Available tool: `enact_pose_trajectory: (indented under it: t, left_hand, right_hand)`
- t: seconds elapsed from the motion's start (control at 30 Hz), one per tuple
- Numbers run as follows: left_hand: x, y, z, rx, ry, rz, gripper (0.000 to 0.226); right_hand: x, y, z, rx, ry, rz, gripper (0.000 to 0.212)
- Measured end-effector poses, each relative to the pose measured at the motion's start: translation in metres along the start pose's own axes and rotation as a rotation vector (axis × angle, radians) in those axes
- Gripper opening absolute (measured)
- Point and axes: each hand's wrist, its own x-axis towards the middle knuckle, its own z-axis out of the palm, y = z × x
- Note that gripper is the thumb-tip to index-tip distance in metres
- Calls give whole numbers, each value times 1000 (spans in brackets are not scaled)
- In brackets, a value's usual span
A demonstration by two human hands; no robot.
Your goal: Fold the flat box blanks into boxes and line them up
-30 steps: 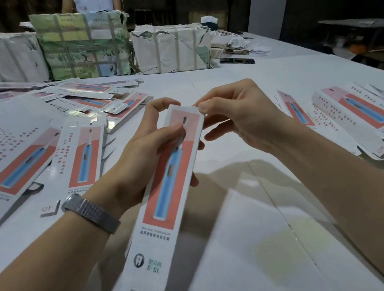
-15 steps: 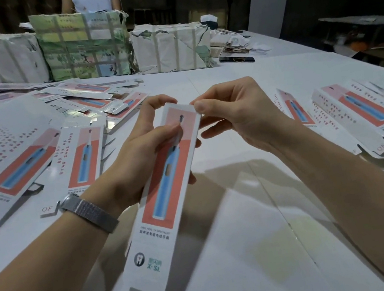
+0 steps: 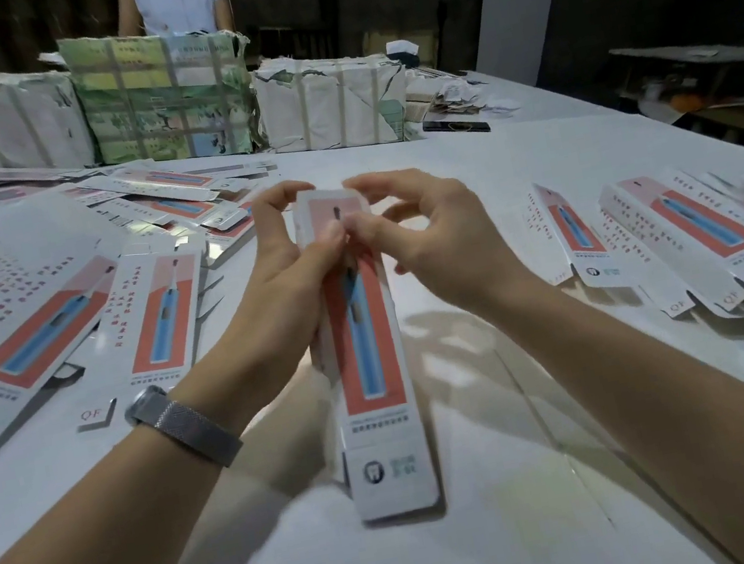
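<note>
Dim, dark background; soft motion blur, wide-angle bending at edges.

- On the flap of a flat blank point(image 3: 96, 414) lying on the counter to my left, the letters "QF" stand in plain print.
- "QF" shows again on 2 flaps point(image 3: 678, 307) of the blanks to my right, small but legible.
- The box point(image 3: 366, 357) in my left grip point(image 3: 282, 292) carries a round tooth logo near its lower end, with green lettering beside it too blurred to read.
- Red and black lines of print on the box and on the blanks are too small to make out.
</note>
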Motion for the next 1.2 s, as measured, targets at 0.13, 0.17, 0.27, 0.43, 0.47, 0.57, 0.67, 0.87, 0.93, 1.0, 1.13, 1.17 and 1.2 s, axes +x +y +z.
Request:
enact_pose_trajectory:
  t: [0.13,0.17,0.27,0.43,0.47,0.57,0.67,0.87,0.93,1.0,1.13,1.17,1.2]
  left_hand:
    - [1,4,-3,-125,-71,-71,74]
    - [0,4,-3,-98,-140,-90,83]
    - [-3,4,3,28,-241,-135,84]
    - [1,3,-7,200,-89,-37,63]
    - [3,1,-12,217,-27,-9,53]
    - [9,-5,-27,288,105,-5,37]
    - [17,-15,-37,397,123,-75,37]
    - [29,-25,-40,515,96,-178,41]
    - [35,-24,-44,547,89,-212,34]
    - [41,-29,-49,660,84,-225,32]
    - [34,-53,-64,969,170,-233,34]
    - [31,-56,-69,1103,168,-229,38]
    - [28,-53,-76,1240,152,-232,44]
  right_hand:
    - [2,-8,-7,-255,-115,33,69]
    - [3,-9,-10,-270,-135,67,72]
    - [5,-10,-15,-322,-109,96,69]
    - [21,-2,-50,-520,37,135,58]
    - [27,3,-64,-608,68,197,51]
    - [35,27,-114,-856,87,445,33]
    - [29,60,-151,-915,69,638,29]
    - [26,96,-172,-1029,243,651,15]
    - [27,102,-172,-1070,271,640,18]
    - [29,101,-169,-1094,317,587,22]
    - [35,74,-154,-1021,379,349,22]
    - [36,65,-145,-967,358,276,22]
    - [35,55,-132,-910,320,209,21]
